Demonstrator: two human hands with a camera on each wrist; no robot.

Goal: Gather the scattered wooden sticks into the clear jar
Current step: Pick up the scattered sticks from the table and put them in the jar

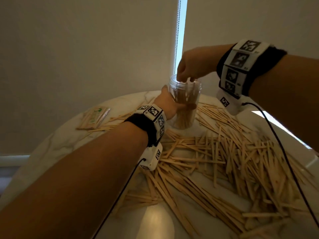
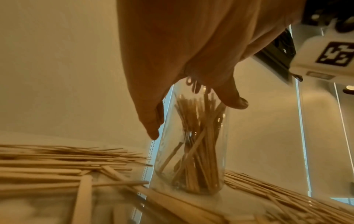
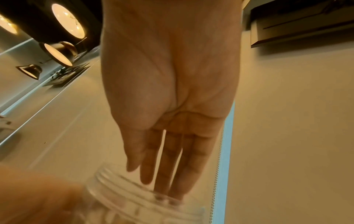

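A clear jar point(image 1: 185, 107) stands upright at the far side of the round table, partly filled with wooden sticks point(image 2: 197, 151) standing on end. My left hand point(image 1: 171, 104) grips the jar's side, its thumb point(image 2: 151, 125) on one wall and a finger on the other. Directly above the jar's threaded mouth point(image 3: 134, 189) hangs my right hand point(image 1: 186, 75). Its fingers point(image 3: 168, 159) point straight down into the opening, and I see no stick in them. Many loose sticks point(image 1: 224, 161) lie scattered over the table in front of and to the right of the jar.
A plastic-wrapped packet of sticks point(image 1: 94, 118) lies at the table's left. The marble table point(image 1: 65, 140) has a curved edge all round. Behind it hang roller blinds with a bead chain point(image 1: 177, 40). Black cables run from both wrist cameras over the sticks.
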